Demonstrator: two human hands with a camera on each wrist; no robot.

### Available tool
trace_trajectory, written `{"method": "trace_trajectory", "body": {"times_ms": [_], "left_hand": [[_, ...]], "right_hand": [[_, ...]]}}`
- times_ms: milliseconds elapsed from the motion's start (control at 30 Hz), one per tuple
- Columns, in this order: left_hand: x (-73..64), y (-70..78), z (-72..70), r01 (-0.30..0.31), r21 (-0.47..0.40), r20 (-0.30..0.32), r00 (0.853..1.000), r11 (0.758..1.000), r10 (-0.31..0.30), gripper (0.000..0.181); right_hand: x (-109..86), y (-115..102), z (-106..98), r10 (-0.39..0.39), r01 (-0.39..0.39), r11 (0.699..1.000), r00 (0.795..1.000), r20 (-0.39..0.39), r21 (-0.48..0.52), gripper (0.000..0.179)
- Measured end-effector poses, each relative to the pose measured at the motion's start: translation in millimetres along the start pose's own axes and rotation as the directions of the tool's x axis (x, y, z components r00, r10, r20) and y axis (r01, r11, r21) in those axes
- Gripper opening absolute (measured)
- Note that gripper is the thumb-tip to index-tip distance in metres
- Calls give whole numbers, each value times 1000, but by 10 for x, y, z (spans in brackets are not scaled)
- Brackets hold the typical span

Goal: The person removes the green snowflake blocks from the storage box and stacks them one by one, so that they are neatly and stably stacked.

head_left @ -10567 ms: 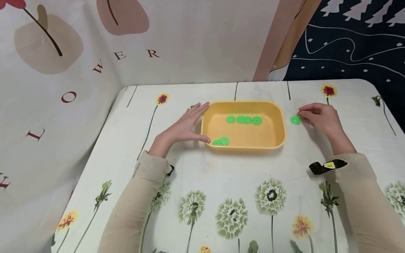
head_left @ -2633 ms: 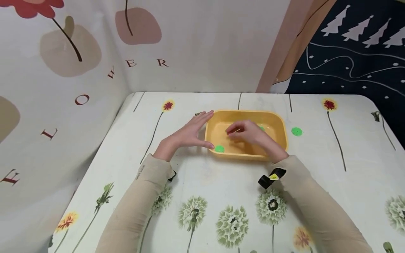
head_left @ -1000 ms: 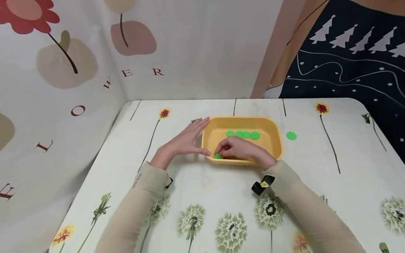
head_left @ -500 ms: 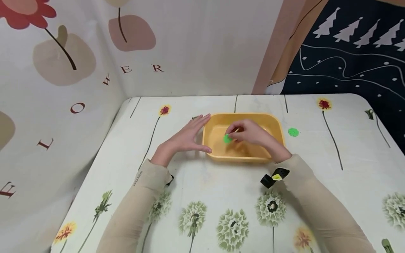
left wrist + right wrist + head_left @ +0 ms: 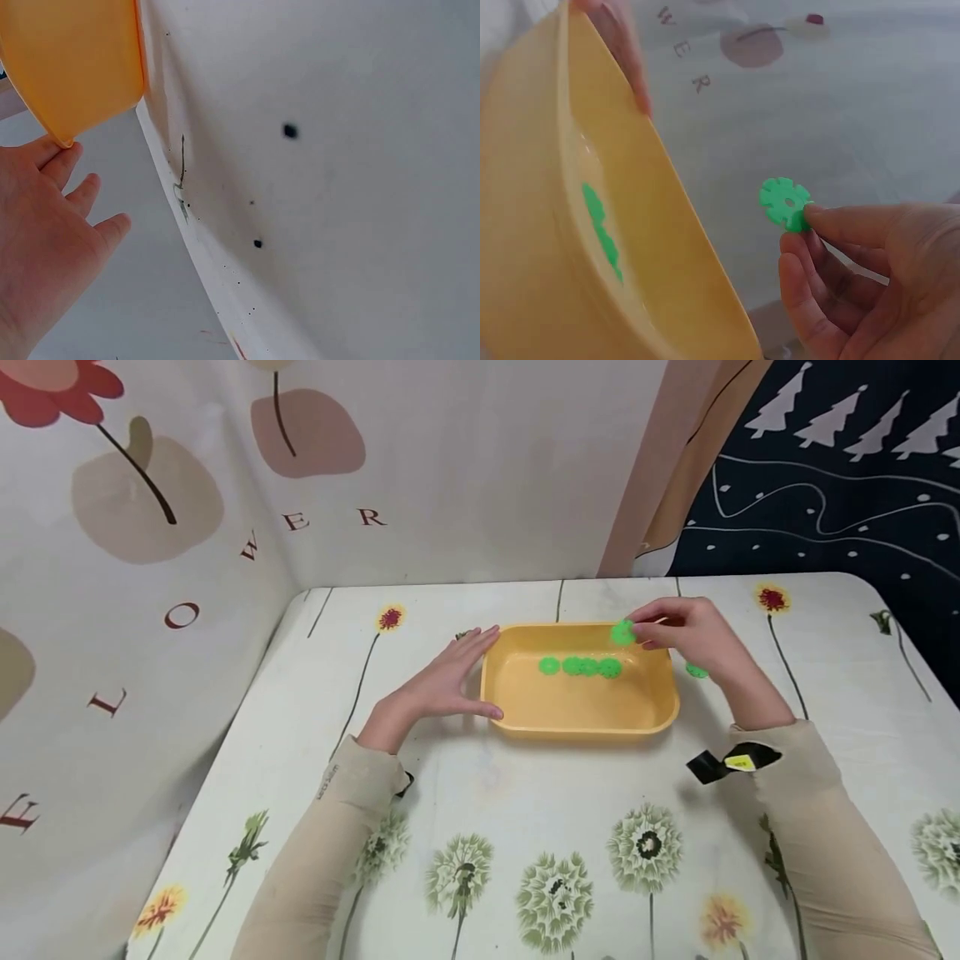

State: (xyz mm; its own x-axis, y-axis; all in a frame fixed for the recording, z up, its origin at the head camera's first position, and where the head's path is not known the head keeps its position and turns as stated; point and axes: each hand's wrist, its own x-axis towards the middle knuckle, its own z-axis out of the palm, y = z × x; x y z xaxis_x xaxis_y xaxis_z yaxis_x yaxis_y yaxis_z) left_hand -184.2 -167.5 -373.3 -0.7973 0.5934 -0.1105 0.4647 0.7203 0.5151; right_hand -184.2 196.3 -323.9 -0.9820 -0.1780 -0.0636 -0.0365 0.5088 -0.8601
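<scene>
While my right hand (image 5: 692, 631) pinches a disc (image 5: 622, 632), raised by the far right of the tray (image 5: 581, 732), my left hand (image 5: 438, 683) spreads against its left end | I judge the disc light, stiff, maybe slick | best held by its notched edge

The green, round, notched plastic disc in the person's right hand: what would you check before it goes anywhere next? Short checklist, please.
1. Right hand pinches the green, round, notched plastic disc: ok.
2. That disc is apart from the yellow-orange, rounded rectangular plastic tray: ok, a gap shows in the right wrist view.
3. Left hand touches the tray's left end: ok.
4. Left hand's touch firm enough to steady the tray: cannot tell.
5. Loose green disc on the white, flower-print tablecloth fully in sight: not ok, partly covered in the head view.
</scene>
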Motion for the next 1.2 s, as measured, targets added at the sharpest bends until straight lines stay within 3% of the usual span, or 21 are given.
{"method": "trace_trajectory", "body": {"times_ms": [300, 500, 700, 900, 1200], "left_hand": [[12, -8, -1, -7, 0, -1, 1000, 1000, 7, 122], [8, -26, 2, -21, 0, -4, 1000, 1000, 21, 127], [5, -35, 8, -16, -8, -5, 1000, 1000, 16, 127], [14, -31, 5, -9, -1, -3, 1000, 1000, 9, 124], [15, -33, 11, -7, -10, -3, 1000, 1000, 7, 124]], "right_hand": [[-92, 384, -309, 87, -82, 996, 986, -141, 42, 32], [-93, 668, -413, 153, -145, 988, 977, -150, 60, 29], [-48, 933, -459, 259, -245, 963, 954, -148, 110, 12], [-76, 989, -481, 280, -277, 960, 954, -108, 36, 31], [-81, 1067, -484, 311, -314, 949, 947, -85, -28, 45]]}}
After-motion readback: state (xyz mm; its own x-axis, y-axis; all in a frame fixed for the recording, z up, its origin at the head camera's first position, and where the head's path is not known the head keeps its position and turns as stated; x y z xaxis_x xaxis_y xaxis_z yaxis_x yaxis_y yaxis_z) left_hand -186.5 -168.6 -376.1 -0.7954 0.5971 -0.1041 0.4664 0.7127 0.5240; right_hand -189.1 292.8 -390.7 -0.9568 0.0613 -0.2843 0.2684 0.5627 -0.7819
